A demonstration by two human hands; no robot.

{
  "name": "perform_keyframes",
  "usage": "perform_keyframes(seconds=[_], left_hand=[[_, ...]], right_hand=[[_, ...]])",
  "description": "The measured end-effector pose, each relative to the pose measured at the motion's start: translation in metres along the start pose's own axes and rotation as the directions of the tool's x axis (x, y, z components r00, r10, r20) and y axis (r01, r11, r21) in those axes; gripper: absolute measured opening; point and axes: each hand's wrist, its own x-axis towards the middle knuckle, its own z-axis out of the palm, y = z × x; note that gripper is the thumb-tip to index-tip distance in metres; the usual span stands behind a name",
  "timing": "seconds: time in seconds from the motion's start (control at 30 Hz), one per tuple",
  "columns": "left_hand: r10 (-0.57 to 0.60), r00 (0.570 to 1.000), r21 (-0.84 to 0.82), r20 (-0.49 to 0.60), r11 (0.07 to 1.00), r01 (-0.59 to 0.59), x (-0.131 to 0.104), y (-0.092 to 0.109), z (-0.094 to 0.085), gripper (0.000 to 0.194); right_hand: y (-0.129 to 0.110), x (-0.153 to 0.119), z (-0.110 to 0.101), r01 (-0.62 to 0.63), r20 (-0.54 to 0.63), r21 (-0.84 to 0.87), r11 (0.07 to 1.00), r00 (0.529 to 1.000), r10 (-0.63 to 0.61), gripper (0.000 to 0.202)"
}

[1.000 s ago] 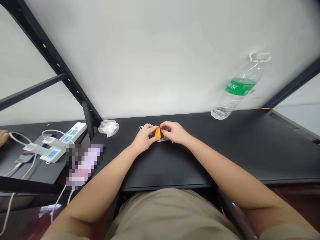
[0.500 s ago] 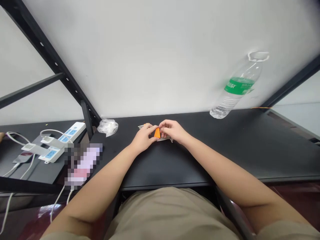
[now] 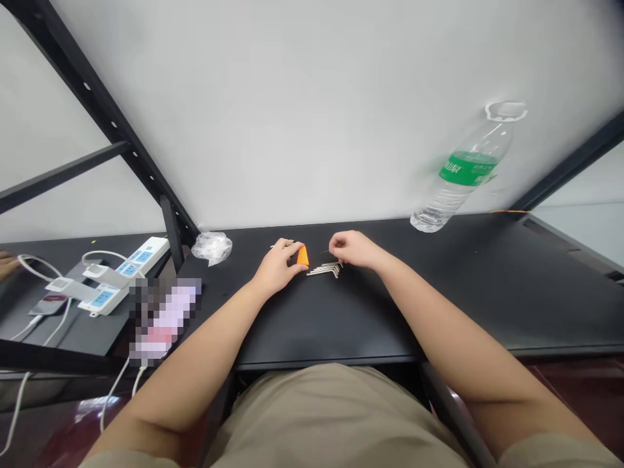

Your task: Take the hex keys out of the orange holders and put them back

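My left hand (image 3: 277, 268) is closed on an orange hex key holder (image 3: 303, 255), with thumb and fingers at its edges. Pinched in the fingertips of my right hand (image 3: 355, 248) is a thin dark hex key (image 3: 325, 251), its end pointing left toward the holder but apart from it. Just below, several silver L-shaped hex keys (image 3: 324, 269) lie side by side on the black table, their bent ends to the right. Behind my left fingers a pale thin end (image 3: 275, 246) pokes out, mostly hidden.
A crumpled clear plastic bag (image 3: 212, 247) lies to the left by the wall. A large plastic bottle with a green label (image 3: 468, 168) leans at the back right. On the left are a power strip (image 3: 102, 298) with chargers, cables, a pixelated phone (image 3: 168, 318) and a black metal frame (image 3: 117, 133).
My right hand has moved right, away from the orange holder, with a thin hex key in its fingers. The row of silver hex keys is now uncovered. My left hand keeps the holder.
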Motion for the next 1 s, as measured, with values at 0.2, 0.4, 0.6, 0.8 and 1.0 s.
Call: perform_keyframes(seconds=[0.2, 0.4, 0.6, 0.8, 1.0], left_hand=[[-0.010, 1.000, -0.012, 0.000, 1.000, 0.010, 0.001, -0.003, 0.001, 0.055], [-0.020, 1.000, -0.019, -0.003, 1.000, 0.020, 0.001, -0.004, 0.002, 0.055], [-0.017, 1.000, -0.021, 0.000, 1.000, 0.017, 0.001, -0.005, 0.002, 0.055], [-0.032, 0.999, -0.032, 0.001, 0.999, 0.032, 0.001, -0.005, 0.002, 0.056], [-0.033, 0.999, -0.016, 0.015, 0.999, 0.033, 0.001, -0.004, 0.001, 0.056]], right_hand=[[0.014, 0.005, -0.008, 0.008, 0.042, -0.274, 0.962, 0.999, 0.004, 0.012], [0.012, 0.004, -0.006, 0.080, 0.089, -0.434, 0.897, 0.995, -0.045, 0.016], [0.011, 0.002, -0.009, 0.121, 0.122, -0.502, 0.856, 0.990, -0.069, 0.022], [0.010, -0.001, -0.019, 0.134, 0.135, -0.552, 0.823, 0.988, -0.070, 0.021], [0.004, -0.005, -0.025, 0.196, 0.246, -0.564, 0.802, 0.967, -0.063, 0.016]])
